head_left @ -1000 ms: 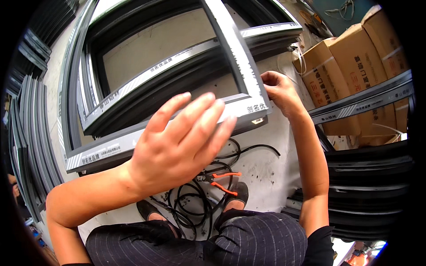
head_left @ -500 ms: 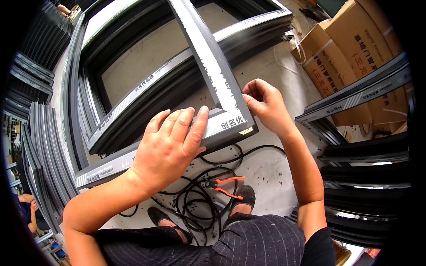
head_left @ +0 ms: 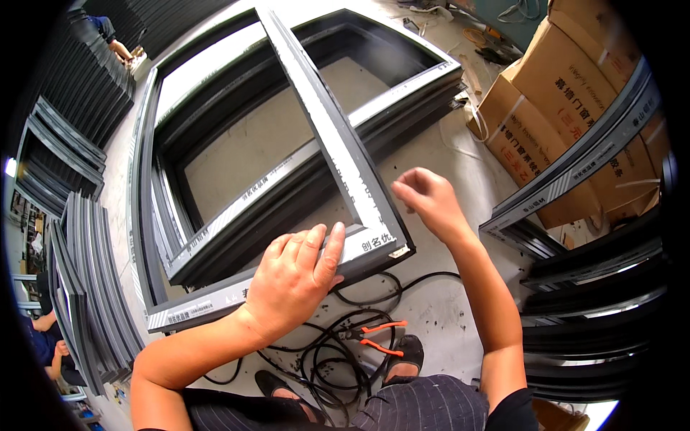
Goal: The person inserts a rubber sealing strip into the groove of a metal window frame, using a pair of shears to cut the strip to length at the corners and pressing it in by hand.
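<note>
A dark grey window frame (head_left: 341,165) with white protective film lies tilted across a second frame (head_left: 237,192). My left hand (head_left: 291,276) rests on its near bar, fingers over the top and thumb at the front edge. Off the frame's right side, my right hand (head_left: 428,197) hangs in the air with thumb and fingers pinched together. Whatever may be between those fingertips is hidden. A small pale piece (head_left: 399,251) shows at the frame's near right corner, below my right hand.
Black cable (head_left: 316,359) lies coiled on the floor by my feet, with orange-handled pliers (head_left: 381,337) on it. Cardboard boxes (head_left: 532,122) stand at the right, above stacked dark profiles (head_left: 582,323). More profiles (head_left: 100,280) stand at the left, near another person (head_left: 47,345).
My right hand has moved away from the frame's right edge, fingers still pinched. My left hand stays on the near bar. The whole view has shifted, so the frame appears lower.
</note>
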A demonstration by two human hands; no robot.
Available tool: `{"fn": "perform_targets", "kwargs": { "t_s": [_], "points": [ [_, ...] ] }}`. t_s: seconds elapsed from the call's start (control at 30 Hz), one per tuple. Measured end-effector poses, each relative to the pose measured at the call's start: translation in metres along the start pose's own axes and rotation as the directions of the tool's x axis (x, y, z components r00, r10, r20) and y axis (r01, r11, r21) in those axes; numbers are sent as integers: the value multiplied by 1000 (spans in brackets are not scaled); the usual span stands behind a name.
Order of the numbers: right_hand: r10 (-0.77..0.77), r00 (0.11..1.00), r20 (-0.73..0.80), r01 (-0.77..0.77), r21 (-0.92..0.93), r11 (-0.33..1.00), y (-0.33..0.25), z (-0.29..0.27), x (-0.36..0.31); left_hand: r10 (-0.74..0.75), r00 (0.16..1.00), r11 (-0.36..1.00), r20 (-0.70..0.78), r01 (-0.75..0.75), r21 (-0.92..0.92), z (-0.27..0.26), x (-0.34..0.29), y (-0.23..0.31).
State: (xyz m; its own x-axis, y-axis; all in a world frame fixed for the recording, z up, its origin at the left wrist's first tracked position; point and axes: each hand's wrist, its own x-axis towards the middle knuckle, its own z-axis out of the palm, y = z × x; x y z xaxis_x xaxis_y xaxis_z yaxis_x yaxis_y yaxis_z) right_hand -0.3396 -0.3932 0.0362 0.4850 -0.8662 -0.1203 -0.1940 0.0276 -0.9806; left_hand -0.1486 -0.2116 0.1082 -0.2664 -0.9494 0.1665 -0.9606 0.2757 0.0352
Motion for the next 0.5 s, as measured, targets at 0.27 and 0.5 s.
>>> {"fn": "perform_targets", "kwargs": {
  "t_s": [0.27,0.5],
  "points": [
    [-115,993,-38,107,-165,980,9,20,38,9,1000,1000,6,-10,12,-3,2,3],
    [-93,995,33,98,-198,975,11,15,39,21,1000,1000,12,-21,17,-1,5,4]
  ]
}}
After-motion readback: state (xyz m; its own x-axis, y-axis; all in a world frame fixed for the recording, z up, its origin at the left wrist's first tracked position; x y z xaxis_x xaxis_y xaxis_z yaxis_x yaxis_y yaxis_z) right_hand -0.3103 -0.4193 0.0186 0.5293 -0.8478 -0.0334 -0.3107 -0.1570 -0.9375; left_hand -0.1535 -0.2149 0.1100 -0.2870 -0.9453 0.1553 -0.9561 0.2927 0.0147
